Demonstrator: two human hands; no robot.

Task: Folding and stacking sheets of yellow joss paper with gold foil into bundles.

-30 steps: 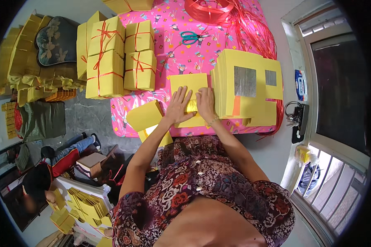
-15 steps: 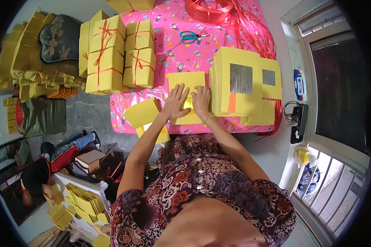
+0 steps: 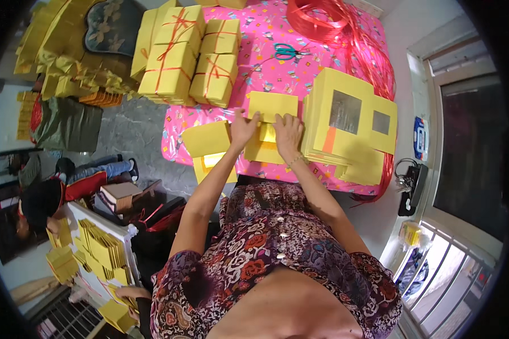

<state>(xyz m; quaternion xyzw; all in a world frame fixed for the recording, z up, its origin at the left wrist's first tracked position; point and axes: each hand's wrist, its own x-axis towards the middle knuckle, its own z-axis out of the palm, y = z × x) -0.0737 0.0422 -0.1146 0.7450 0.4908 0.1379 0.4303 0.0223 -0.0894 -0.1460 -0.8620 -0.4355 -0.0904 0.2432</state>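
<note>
A folded yellow paper piece (image 3: 273,105), which looks like an envelope or bag blank, lies on the pink table in front of me. A shiny, brighter yellow strip (image 3: 267,134) crosses its middle. At its left edge, my left hand (image 3: 244,130) is bent, thumb and fingertips closed at the fold. My right hand (image 3: 289,135) rests on the right side, fingers curled over the fold line. Beside my right hand rises a stack of yellow paper pieces (image 3: 322,113) with dark window-like squares. Left of my left hand lie loose yellow pieces (image 3: 206,139), overlapping at the table's edge.
Yellow bundles tied with red string (image 3: 169,73) stand at the back left. Teal-handled scissors (image 3: 285,52) and red plastic ribbon (image 3: 322,22) lie farther back. A co-worker (image 3: 42,198) bends over a white table (image 3: 131,265) with yellow pieces at the lower left.
Both hands have gone from lying flat on the yellow paper to bent fingers at its fold. The whole view has shifted, and a co-worker's hand now shows at the lower left.
</note>
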